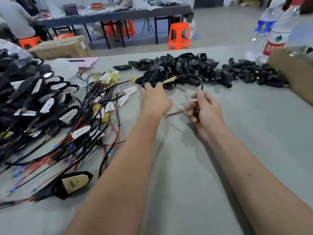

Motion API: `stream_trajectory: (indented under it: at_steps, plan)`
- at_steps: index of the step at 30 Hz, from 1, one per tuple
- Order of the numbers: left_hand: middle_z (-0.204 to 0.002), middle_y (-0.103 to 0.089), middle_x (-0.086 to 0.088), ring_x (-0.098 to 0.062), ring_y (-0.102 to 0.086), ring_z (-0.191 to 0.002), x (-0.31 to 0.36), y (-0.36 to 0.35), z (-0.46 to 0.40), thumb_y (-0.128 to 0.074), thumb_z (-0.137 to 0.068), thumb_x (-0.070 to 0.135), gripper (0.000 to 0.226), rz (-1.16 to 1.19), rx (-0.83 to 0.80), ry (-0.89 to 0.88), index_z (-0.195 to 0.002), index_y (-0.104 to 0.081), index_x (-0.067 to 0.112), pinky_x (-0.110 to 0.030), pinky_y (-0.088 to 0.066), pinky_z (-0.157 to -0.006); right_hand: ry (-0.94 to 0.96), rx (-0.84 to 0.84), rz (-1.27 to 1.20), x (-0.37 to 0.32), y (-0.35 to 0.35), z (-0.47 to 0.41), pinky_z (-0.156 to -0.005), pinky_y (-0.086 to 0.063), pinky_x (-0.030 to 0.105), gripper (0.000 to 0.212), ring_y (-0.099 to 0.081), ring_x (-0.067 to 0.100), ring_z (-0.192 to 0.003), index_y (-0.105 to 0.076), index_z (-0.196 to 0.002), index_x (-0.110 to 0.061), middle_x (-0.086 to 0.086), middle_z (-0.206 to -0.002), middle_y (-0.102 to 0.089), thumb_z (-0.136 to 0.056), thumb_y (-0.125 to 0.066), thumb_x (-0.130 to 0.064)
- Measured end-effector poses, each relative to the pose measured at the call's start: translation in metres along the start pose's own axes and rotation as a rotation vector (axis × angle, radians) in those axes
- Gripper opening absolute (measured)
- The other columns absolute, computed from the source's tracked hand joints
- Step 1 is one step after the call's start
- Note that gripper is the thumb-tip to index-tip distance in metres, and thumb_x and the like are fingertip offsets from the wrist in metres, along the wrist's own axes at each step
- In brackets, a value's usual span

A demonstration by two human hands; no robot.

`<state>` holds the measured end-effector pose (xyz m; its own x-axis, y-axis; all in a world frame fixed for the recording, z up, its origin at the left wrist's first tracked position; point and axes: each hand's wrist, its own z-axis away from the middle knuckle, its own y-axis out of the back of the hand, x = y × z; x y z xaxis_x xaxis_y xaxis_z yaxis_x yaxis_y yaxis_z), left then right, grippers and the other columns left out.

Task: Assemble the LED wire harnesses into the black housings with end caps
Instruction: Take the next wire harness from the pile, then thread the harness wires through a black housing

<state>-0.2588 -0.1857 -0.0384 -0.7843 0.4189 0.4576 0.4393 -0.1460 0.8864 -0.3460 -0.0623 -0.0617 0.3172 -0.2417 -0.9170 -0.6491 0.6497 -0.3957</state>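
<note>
Your left hand [155,97] reaches into the heap of black housings [177,68] at the far side of the counter [186,167], its grip closing on one housing. Your right hand [205,110] pinches the wire harness [194,78], which arcs between both hands, red leads trailing toward you.

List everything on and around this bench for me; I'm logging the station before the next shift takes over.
Black housings: a heap, black, far centre.
End caps: a heap, black, far right.
Loose harnesses: a tangle, black and red, left.
Finished units: a pile, black, far left.
Cardboard box: one, brown, right edge.
Water bottles: two, clear, far right.
Stools: several, orange, beyond the table.
Held harness: one, black, between the hands.
Left hand: at the housings.
Right hand: pinching the red wires.
</note>
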Motion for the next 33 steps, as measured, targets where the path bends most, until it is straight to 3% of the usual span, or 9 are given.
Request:
stream_trajectory:
  at_steps: [4,7,11,14,20,24,28,31,33]
  plan:
    - [-0.145,-0.042,-0.021,-0.042,-0.034,-0.136,-0.002,-0.014,-0.021,-0.055,-0.089,0.024,0.054,-0.102,-0.040,0.015,-0.142,-0.047,0.016,-0.048,-0.036,-0.111,0.022,0.021,-0.040,0.006,0.005,-0.003,-0.043,-0.037,0.020,0.010,-0.052,0.012,-0.052,-0.059,-0.093,-0.007,0.008,-0.067,-0.068,-0.103,-0.058,-0.005]
    - [-0.131,-0.055,-0.017,-0.037,-0.047,-0.125,-0.004,-0.018,-0.029,-0.059,-0.092,0.029,0.040,-0.091,0.081,-0.021,-0.128,-0.056,0.013,-0.045,-0.043,-0.103,0.031,0.018,-0.071,0.010,0.005,-0.003,-0.048,-0.042,0.020,0.016,-0.055,0.012,-0.054,-0.064,-0.090,-0.003,0.011,-0.074,-0.067,-0.100,-0.056,0.006]
    - [-0.108,-0.067,-0.009,-0.031,-0.059,-0.108,-0.010,-0.021,-0.025,-0.068,-0.092,0.029,0.019,-0.014,0.219,-0.048,-0.102,-0.064,0.013,-0.039,-0.048,-0.092,0.077,0.032,-0.087,0.007,0.008,-0.001,-0.050,-0.045,0.022,0.018,-0.058,0.013,-0.056,-0.068,-0.095,-0.006,0.009,-0.075,-0.065,-0.105,-0.053,-0.003]
    - [-0.086,-0.066,0.004,-0.021,-0.063,-0.091,-0.019,-0.021,-0.009,-0.078,-0.086,0.027,0.014,0.172,0.232,-0.007,-0.086,-0.067,0.018,-0.029,-0.042,-0.073,0.133,0.045,-0.089,0.004,0.008,0.003,-0.045,-0.040,0.024,0.017,-0.057,0.015,-0.055,-0.068,-0.102,-0.012,0.009,-0.072,-0.067,-0.108,-0.052,-0.013]
    - [-0.067,-0.063,0.005,-0.014,-0.062,-0.067,-0.031,-0.015,0.044,-0.085,-0.078,0.023,0.020,0.428,0.214,0.013,-0.074,-0.066,0.022,-0.027,-0.048,-0.067,0.164,0.089,-0.091,-0.001,0.008,0.008,-0.043,-0.039,0.022,0.021,-0.064,0.020,-0.058,-0.063,-0.105,-0.014,0.010,-0.067,-0.070,-0.111,-0.045,-0.023]
    - [-0.077,-0.072,-0.015,-0.036,-0.072,-0.074,-0.026,-0.012,0.068,-0.081,-0.079,0.009,0.023,0.630,0.187,0.032,-0.078,-0.061,0.020,-0.047,-0.061,-0.078,0.108,0.129,-0.348,-0.008,0.019,0.004,-0.057,-0.058,0.026,0.019,-0.070,0.020,-0.061,-0.060,-0.102,-0.012,0.011,-0.075,-0.074,-0.111,-0.046,-0.020]
    - [-0.074,-0.073,-0.008,-0.034,-0.072,-0.067,-0.025,-0.017,0.080,-0.079,-0.078,0.002,0.035,0.658,0.175,-0.041,-0.095,-0.056,0.022,-0.050,-0.061,-0.073,0.083,0.058,-0.546,-0.011,0.026,0.001,-0.075,-0.062,0.029,0.003,-0.075,0.021,-0.078,-0.058,-0.105,-0.008,0.012,-0.080,-0.073,-0.105,-0.056,-0.006]
    - [-0.075,-0.074,-0.003,-0.033,-0.071,-0.068,-0.026,-0.016,0.078,-0.081,-0.074,0.003,0.053,0.651,0.193,-0.076,-0.106,-0.048,0.029,-0.052,-0.060,-0.072,0.133,0.008,-0.369,-0.007,0.026,0.001,-0.082,-0.061,0.031,0.025,-0.075,0.026,-0.085,-0.059,-0.108,-0.007,0.015,-0.088,-0.072,-0.092,-0.068,0.009]
    - [-0.073,-0.071,0.005,-0.025,-0.070,-0.067,-0.025,-0.015,0.077,-0.085,-0.072,0.006,0.055,0.604,0.210,-0.118,-0.110,-0.051,0.027,-0.045,-0.059,-0.070,0.202,0.006,-0.138,-0.003,0.024,0.003,-0.082,-0.061,0.034,0.030,-0.075,0.026,-0.083,-0.060,-0.109,-0.007,0.010,-0.082,-0.073,-0.088,-0.072,0.011]
